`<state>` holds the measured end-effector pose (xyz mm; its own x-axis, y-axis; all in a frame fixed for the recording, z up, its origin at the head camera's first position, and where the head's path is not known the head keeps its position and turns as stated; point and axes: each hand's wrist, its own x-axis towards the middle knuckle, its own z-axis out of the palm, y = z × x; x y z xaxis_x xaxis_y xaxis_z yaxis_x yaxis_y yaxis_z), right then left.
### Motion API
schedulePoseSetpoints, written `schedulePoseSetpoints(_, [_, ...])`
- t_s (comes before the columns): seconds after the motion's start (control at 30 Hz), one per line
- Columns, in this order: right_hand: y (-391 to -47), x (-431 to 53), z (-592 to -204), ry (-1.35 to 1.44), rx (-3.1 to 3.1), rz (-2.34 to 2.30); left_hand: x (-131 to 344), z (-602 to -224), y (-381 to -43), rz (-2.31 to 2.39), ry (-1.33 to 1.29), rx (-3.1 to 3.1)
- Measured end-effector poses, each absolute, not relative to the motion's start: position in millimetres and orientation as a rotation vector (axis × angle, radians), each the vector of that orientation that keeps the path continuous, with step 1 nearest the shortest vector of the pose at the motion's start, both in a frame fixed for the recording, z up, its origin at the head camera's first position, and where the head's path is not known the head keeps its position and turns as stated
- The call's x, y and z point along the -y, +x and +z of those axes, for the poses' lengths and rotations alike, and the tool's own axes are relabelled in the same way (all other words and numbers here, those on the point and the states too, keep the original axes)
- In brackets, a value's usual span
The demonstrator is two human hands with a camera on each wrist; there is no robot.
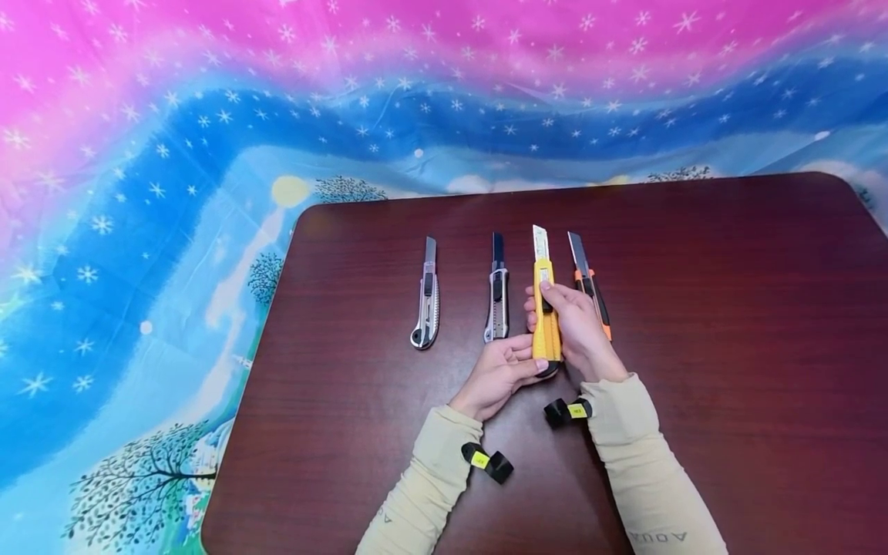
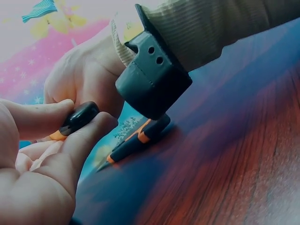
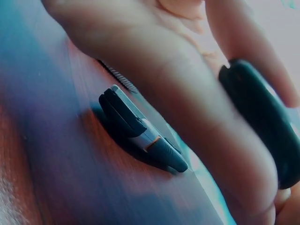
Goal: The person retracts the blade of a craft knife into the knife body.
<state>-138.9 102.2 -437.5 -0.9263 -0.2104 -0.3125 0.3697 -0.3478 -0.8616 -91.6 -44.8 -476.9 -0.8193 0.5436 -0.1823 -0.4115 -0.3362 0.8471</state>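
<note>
A yellow utility knife (image 1: 548, 335) with its blade extended is held up over the table between both hands. My right hand (image 1: 586, 331) grips its body from the right, thumb on the dark slider. At the lower end my left hand (image 1: 496, 378) pinches the black end cap (image 2: 80, 117) between thumb and fingers. Right beside the right hand lies an orange and black utility knife (image 1: 602, 312), partly hidden by that hand. A grey and black utility knife (image 1: 496, 301) with a dark blade lies just beyond the left fingertips. Farther left lies a silver utility knife (image 1: 428, 301), blade out.
The dark reddish-brown wooden table (image 1: 735, 347) has rounded corners. Behind it hangs a pink and blue cloth (image 1: 388, 85) with snowflakes and trees. Black camera mounts (image 1: 496, 466) sit at both wrists, over the beige sleeves (image 1: 423, 478).
</note>
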Motion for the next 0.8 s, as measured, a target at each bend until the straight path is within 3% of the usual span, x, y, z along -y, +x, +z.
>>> schedulePoseSetpoints(0.8, [-140.2, -107.0, -436.6, 0.159, -1.494, -2.313, 43.5, -477.5, -91.8, 2.195, 0.159, -1.302])
